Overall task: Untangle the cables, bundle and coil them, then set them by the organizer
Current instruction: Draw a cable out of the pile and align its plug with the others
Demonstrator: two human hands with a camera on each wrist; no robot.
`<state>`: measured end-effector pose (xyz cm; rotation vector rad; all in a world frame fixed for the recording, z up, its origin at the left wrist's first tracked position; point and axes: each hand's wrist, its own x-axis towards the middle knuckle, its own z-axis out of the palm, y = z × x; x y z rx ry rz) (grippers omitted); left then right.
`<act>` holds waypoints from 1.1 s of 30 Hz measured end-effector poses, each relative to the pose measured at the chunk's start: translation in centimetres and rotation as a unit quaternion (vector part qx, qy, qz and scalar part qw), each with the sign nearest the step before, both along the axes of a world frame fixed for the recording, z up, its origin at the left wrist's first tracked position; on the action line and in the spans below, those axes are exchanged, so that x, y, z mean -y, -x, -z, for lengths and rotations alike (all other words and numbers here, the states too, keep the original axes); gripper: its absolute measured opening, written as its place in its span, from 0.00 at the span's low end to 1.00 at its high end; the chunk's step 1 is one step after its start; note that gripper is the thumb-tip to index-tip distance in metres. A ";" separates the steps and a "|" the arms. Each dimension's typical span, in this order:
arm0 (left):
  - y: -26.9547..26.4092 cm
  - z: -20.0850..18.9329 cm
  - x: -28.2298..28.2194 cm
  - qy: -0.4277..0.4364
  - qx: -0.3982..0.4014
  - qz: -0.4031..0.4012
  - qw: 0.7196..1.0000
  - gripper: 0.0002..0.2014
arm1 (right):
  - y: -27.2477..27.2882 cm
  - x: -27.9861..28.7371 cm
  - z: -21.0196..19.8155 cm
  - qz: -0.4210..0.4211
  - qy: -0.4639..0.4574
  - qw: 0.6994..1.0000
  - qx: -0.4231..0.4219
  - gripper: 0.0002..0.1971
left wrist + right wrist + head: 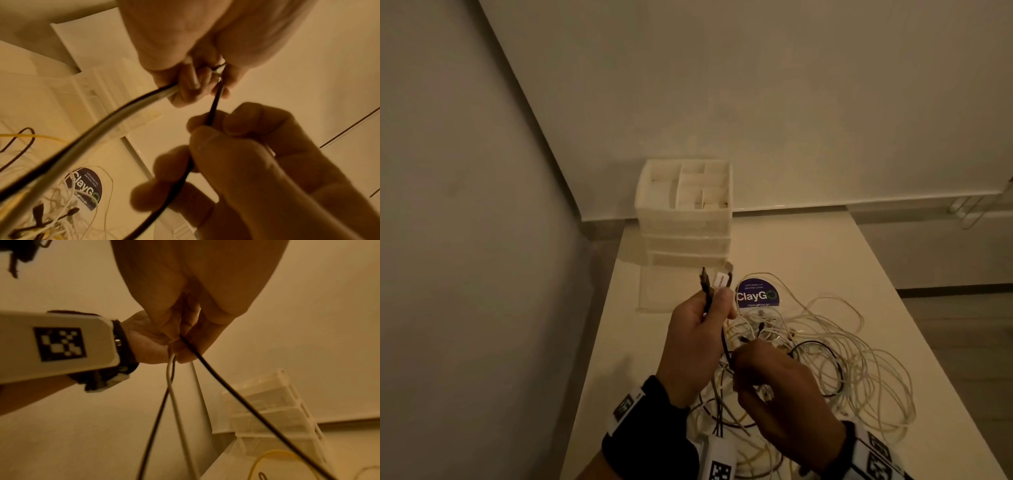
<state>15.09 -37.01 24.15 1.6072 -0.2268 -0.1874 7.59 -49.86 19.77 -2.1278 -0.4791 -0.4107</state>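
Observation:
A tangle of white, black and yellow cables lies on the pale table. My left hand is raised above it and grips cable ends, with a black plug and a white plug sticking up past the fingers. In the left wrist view its curled fingers hold a white and a black cable. My right hand, just below and to the right, pinches the black cable between thumb and fingers. The white drawer organizer stands at the table's far left.
A round purple ClayGo sticker lies on the table beside the organizer. Walls close the table in on the left and behind. The table's right edge drops to the floor. A yellow cable loop shows low in the right wrist view.

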 end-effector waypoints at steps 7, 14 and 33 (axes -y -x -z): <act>-0.2 0.1 -1.2 0.132 -0.024 0.035 0.990 0.21 | 0.7 -1.3 0.2 0.023 -0.172 0.969 -0.175 0.08; -1.5 -2.0 -4.0 0.261 -0.040 0.021 0.964 0.21 | 0.0 -0.6 4.9 -0.010 -0.069 0.968 -0.239 0.15; -1.2 0.3 -1.7 -0.211 0.195 0.122 0.950 0.13 | -6.1 4.8 0.1 0.048 -0.067 0.977 -0.194 0.13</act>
